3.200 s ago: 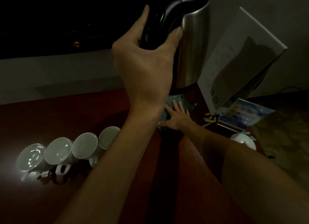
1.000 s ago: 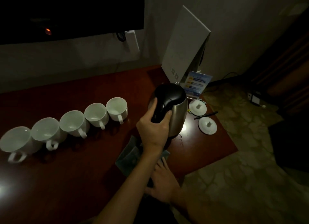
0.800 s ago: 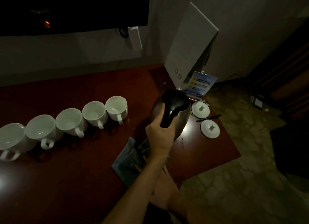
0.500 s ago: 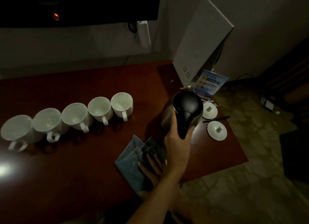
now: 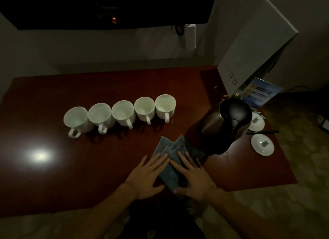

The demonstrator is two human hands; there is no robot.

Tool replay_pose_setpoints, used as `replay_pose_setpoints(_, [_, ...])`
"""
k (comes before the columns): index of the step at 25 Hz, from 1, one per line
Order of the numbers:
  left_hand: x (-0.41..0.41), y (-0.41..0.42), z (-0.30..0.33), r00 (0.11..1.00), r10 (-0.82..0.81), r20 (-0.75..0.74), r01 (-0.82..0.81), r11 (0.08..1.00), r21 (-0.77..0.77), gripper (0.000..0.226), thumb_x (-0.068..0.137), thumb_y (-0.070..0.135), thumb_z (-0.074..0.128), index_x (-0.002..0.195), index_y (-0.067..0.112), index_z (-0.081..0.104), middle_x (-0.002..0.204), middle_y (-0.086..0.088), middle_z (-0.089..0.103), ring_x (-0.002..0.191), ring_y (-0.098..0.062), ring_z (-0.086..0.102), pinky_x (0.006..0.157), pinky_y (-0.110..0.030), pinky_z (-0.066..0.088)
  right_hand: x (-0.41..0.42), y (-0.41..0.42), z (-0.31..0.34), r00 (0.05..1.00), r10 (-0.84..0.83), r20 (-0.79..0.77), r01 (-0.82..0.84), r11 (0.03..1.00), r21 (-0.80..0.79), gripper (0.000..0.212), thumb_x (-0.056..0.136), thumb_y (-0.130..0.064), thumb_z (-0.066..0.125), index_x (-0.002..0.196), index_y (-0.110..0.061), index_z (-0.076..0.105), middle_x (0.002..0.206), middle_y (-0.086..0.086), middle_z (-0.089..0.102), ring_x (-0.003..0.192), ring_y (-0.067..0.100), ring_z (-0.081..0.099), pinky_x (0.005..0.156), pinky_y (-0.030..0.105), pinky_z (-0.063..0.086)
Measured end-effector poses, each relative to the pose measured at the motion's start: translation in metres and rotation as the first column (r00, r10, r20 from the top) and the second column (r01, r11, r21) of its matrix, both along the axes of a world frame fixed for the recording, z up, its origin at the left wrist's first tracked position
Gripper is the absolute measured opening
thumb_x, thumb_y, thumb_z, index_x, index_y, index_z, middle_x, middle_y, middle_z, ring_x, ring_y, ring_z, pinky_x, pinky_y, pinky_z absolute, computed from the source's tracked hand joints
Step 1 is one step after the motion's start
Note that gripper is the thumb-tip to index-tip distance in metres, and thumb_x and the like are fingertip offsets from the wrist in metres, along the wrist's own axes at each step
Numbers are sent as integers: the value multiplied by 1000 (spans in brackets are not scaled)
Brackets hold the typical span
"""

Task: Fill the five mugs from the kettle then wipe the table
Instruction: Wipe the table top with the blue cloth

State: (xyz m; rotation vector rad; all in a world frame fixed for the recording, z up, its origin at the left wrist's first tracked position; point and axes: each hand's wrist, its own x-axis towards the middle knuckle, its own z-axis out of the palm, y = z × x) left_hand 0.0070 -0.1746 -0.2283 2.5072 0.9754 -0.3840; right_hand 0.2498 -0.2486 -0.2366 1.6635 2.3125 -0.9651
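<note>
We see both hands flat on the folded blue cloth point(image 5: 170, 160) near the front edge of the table point(image 5: 106, 167): left hand point(image 5: 147, 174) and right hand point(image 5: 194, 178), fingers straight, gripping nothing. The kettle point(image 5: 229, 124) stands just right of the cloth. Five white mugs point(image 5: 122, 112) make a row behind.

Both hands flat on blue cloth point(image 5: 175, 155): left hand point(image 5: 148, 175), right hand point(image 5: 194, 179); kettle point(image 5: 225, 125) stands just right; five mugs point(image 5: 122, 112) in row behind.
</note>
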Motion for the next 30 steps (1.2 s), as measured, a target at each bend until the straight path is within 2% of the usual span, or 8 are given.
replay_pose_setpoints(3, [-9, -8, 0, 991, 10, -135, 4, 995, 101, 98, 87, 80, 31, 159, 19, 5, 165, 1, -7, 153, -21, 5, 119, -57, 17, -12, 43, 17, 993, 65, 97, -68, 997, 28, 104, 85, -77, 56, 158, -49, -13, 163, -9, -35, 149, 21, -36, 121, 43, -16])
replay_pose_setpoints(6, [-6, -12, 3, 979, 85, -184, -66, 992, 108, 101, 88, 81, 22, 155, 16, -16, 158, 0, -29, 149, -20, -21, 121, -56, -4, -21, 37, 9, 993, 95, 73, -93, 995, -27, 106, 85, -73, 61, 158, -50, -12, 161, -11, -36, 149, 20, -37, 121, 46, -17])
replay_pose_setpoints(11, [-57, -17, 15, 939, 297, -175, -283, 954, 104, 89, 92, 74, 13, 156, 17, -10, 159, 2, -24, 150, -15, -18, 120, -55, -8, -82, 71, 12, 969, 225, 102, -226, 974, 0, 105, 85, -68, 64, 157, -51, -10, 163, -9, -32, 150, 21, -33, 122, 54, -15])
replay_pose_setpoints(15, [-151, -31, 12, 841, 497, -214, -466, 866, 182, 87, 81, 66, -12, 154, 19, -3, 161, 3, -13, 144, -12, -18, 118, -54, -8, -200, 87, 6, 944, 326, 49, -328, 945, 23, 105, 85, -66, 65, 161, -46, -5, 170, 0, -22, 154, 27, -27, 121, 58, -13])
replay_pose_setpoints(17, [-208, -35, 17, 742, 625, -243, -593, 781, 196, 82, 89, 61, -7, 158, 18, 7, 165, 2, -4, 148, -13, -13, 117, -54, -8, -274, 96, 5, 926, 377, 18, -377, 926, 14, 105, 86, -64, 66, 162, -44, -4, 171, 2, -18, 156, 29, -23, 121, 57, -14])
replay_pose_setpoints(21, [-316, -27, 30, 524, 770, -363, -771, 610, 180, 67, 104, 53, 15, 158, 18, -3, 166, 0, -9, 153, -17, -12, 119, -55, -4, -423, 114, 6, 876, 483, 22, -483, 876, 8, 102, 89, -65, 64, 163, -40, -2, 171, 4, -18, 156, 31, -22, 121, 58, -15])
replay_pose_setpoints(25, [-402, -1, 24, 408, 852, -329, -886, 456, 83, 76, 102, 49, 35, 158, 17, -5, 166, 0, -11, 153, -18, -8, 121, -58, 5, -528, 141, 7, 856, 510, 83, -508, 860, -46, 109, 86, -66, 67, 162, -42, -7, 169, 2, -25, 155, 30, -26, 121, 59, -15])
replay_pose_setpoints(30, [-475, 42, 8, 323, 929, -181, -927, 349, 139, 81, 97, 40, 52, 158, 15, 6, 167, -1, -3, 153, -18, -1, 120, -56, 12, -605, 191, -3, 855, 513, 74, -515, 857, -2, 112, 82, -70, 69, 161, -45, -6, 170, 1, -23, 155, 28, -25, 123, 59, -14])
